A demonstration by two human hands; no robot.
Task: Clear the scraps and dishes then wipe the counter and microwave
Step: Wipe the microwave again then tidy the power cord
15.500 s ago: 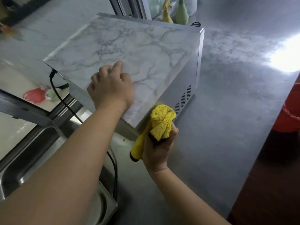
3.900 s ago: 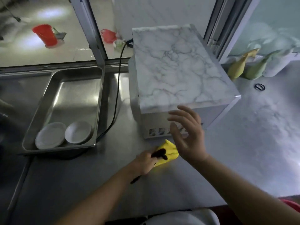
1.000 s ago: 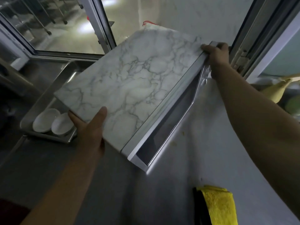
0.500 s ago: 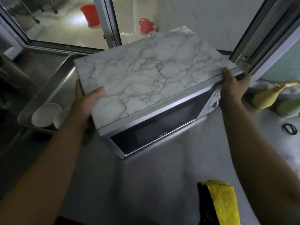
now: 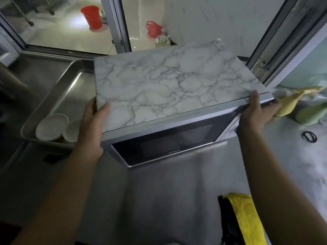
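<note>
One microwave [image 5: 173, 96] — two hands [image 5: 92, 128] [image 5: 254, 112] gripping it

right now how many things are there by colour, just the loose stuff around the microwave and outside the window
white bowls in the steel tray: 2
yellow: 2, cloth, bottle
green bottle: 1
red, outside the window: 2, bucket, basket
black hair tie: 1
total: 8

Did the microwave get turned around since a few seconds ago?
Yes. The microwave has been swung round: against the fixed window frame, its vented side faced the camera before; now its glass door does, gripped by the left hand and right hand.
</note>
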